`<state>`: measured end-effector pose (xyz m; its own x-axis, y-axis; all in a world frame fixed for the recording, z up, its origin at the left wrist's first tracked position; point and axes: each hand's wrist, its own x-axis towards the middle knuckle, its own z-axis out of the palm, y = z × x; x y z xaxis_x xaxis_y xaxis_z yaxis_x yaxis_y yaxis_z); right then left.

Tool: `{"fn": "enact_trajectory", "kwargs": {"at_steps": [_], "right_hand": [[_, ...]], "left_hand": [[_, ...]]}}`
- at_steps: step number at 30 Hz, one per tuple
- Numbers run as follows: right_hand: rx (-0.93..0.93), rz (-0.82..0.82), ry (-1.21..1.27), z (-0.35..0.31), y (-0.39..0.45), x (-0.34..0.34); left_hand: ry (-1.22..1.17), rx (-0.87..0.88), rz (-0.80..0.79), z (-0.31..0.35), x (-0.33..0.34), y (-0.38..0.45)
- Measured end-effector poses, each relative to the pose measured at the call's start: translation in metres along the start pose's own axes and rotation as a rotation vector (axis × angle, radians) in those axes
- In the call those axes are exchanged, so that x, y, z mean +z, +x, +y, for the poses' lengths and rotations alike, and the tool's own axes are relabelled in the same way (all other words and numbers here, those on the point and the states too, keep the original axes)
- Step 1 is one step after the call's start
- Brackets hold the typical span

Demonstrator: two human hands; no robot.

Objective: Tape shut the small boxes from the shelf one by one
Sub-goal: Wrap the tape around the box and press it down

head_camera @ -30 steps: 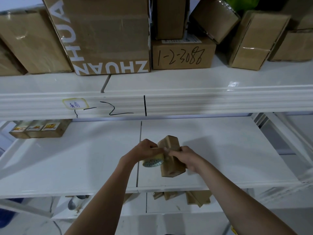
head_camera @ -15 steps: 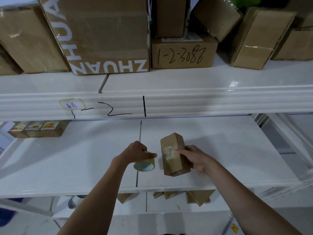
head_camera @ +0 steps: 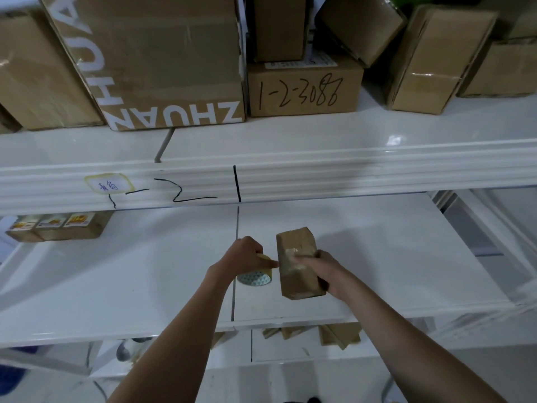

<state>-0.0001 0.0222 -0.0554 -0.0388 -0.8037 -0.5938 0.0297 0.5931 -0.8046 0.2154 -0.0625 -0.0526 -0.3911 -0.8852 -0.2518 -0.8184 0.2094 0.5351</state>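
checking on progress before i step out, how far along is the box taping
Done, it seems: clear tape already lies across the small box. In hand: the right hand holds that box, fingers on the tape, while the left hand grips the tape roll beside it. Left: the labelled small boxes at the shelf's back left appear untouched.

White shelving fills the frame. The upper shelf (head_camera: 319,135) carries brown cartons across the top: a large carton printed ZHUAN (head_camera: 162,62) left of centre, a plain carton (head_camera: 37,77) at far left, a low carton marked 1-2-3088 (head_camera: 302,88) at centre, others at upper right. The middle shelf (head_camera: 116,274) holds a row of small labelled boxes (head_camera: 55,228) at its left end. Folded cardboard pieces (head_camera: 334,335) lie on the lower shelf (head_camera: 290,350).
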Motion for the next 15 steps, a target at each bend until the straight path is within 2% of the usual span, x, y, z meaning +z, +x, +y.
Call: {"fn": "enact_trajectory", "kwargs": {"at_steps": [6,15], "right_hand": [[0.052,0.094,-0.154,0.013,0.012,-0.004],[0.087,0.222,-0.483,0.018,0.027,-0.001]], "left_hand": [[0.065,-0.041,-0.095,-0.012,0.019,0.002],[0.137,-0.051,-0.057,-0.011,0.035,0.000]]}}
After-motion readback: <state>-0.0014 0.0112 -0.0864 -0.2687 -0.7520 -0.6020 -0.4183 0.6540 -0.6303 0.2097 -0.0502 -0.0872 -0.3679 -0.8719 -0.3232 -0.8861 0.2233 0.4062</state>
